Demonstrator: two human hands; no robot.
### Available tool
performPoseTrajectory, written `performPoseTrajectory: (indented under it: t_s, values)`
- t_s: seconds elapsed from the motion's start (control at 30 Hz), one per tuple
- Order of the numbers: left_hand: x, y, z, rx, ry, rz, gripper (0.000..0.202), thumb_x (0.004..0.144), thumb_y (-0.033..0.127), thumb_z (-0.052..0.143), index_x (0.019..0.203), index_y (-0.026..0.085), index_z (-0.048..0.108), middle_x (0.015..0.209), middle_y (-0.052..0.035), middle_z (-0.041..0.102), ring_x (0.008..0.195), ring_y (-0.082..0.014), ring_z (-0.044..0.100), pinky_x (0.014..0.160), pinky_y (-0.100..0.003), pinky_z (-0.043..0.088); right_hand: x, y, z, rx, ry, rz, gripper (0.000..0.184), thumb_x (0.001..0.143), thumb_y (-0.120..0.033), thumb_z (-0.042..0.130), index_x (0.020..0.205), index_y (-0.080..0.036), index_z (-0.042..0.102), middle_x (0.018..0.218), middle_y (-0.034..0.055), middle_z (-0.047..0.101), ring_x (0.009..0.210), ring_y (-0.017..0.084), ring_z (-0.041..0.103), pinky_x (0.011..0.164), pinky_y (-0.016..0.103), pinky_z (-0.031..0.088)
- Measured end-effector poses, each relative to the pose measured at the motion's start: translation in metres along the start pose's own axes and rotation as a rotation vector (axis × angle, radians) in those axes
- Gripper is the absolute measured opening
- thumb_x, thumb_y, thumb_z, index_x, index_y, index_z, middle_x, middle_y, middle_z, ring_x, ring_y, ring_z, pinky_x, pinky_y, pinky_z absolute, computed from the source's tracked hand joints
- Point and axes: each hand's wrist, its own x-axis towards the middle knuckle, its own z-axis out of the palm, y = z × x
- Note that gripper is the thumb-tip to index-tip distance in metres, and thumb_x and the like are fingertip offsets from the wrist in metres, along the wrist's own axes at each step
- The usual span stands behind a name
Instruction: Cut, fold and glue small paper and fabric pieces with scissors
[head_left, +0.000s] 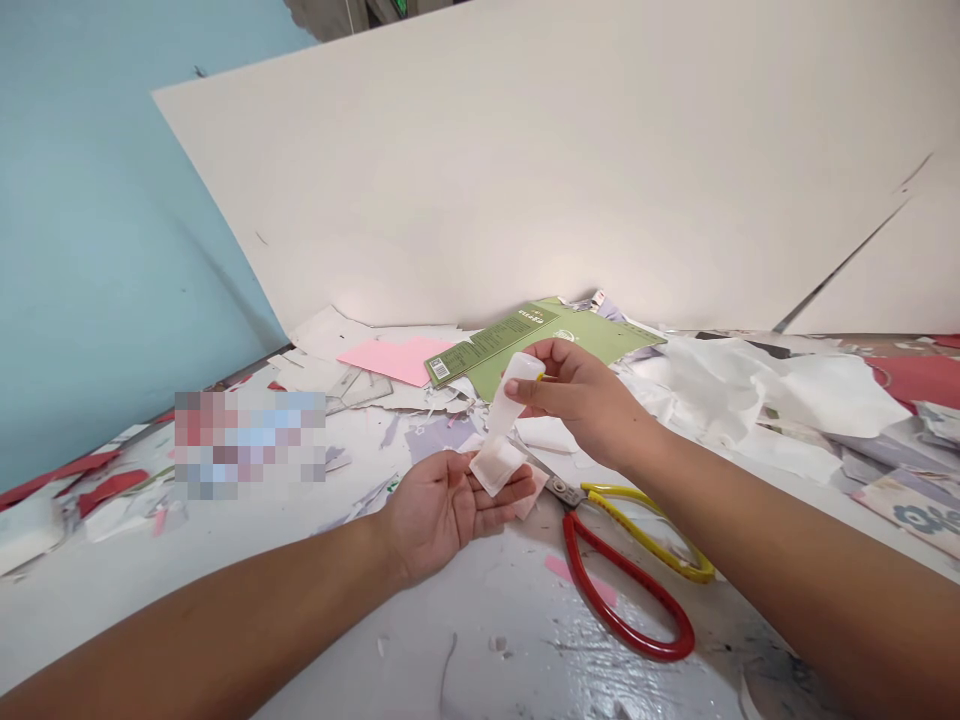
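Two bare hands work at a scrap-strewn table [322, 640]. The right hand [577, 395], thumb against fingers, grips one small container, apparently a translucent white plastic bottle [529, 366] with a touch of yellow at its edge; its contents cannot be made out. The bottle is tilted, its narrower end over one white square [498, 468], smooth and thin, which rests on the fingers of the left hand [439, 515], palm up and unclenched.

Just beside the hands lies one pair of metal scissors [559, 488], its two looped handles spread, one red [652, 647] and one yellow [703, 573]. One pink strip [559, 568] shows by the red loop. Beyond are one flat pink sheet [386, 357] and two green card pieces, a printed strip [491, 345] with a barcode and a wider panel [600, 340]. Crumpled white paper [720, 385] spreads to the right, red scraps [112, 488] to the left. One broad white board [525, 180] stands behind, against a blue wall [90, 200].
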Motion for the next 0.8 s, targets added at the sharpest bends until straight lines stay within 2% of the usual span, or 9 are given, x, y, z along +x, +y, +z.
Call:
performPoseTrajectory:
  t_s: [0.47,0.7,0.8]
  values:
    - [-0.001,-0.0021,-0.0019,0.022,0.007,-0.013,0.038,0.074,0.017,0.039,0.103,-0.001,0.056,0.107,-0.0205,0.059,0.096,-0.0277,0.058,0.072,-0.028,0.049,-0.0001,0.0017,-0.0016,0.016,0.01,0.003,0.026,0.065,-0.028,0.068,0.081,-0.02,0.049,0.08,-0.0022,0.06,0.068,0.012,0.058,0.06,0.027,0.046]
    - [-0.0018,-0.0057,-0.0026,0.239,0.036,0.061,0.038,0.064,0.0,0.047,0.097,0.01,0.061,0.107,-0.0122,0.062,0.099,-0.0213,0.058,0.071,-0.022,0.048,-0.0002,-0.0003,0.0,0.019,0.013,0.008,0.025,0.065,-0.028,0.068,0.081,-0.02,0.05,0.08,-0.0017,0.061,0.069,0.013,0.058,0.06,0.028,0.047]
    - [-0.002,-0.0065,-0.0011,0.306,0.056,0.063,0.034,0.066,0.0,0.049,0.094,0.011,0.063,0.105,-0.0112,0.063,0.096,-0.0186,0.059,0.069,-0.019,0.048,0.0002,-0.001,-0.0001,0.03,0.017,0.006,0.026,0.065,-0.027,0.068,0.081,-0.02,0.049,0.08,-0.0014,0.061,0.068,0.013,0.059,0.06,0.027,0.047]
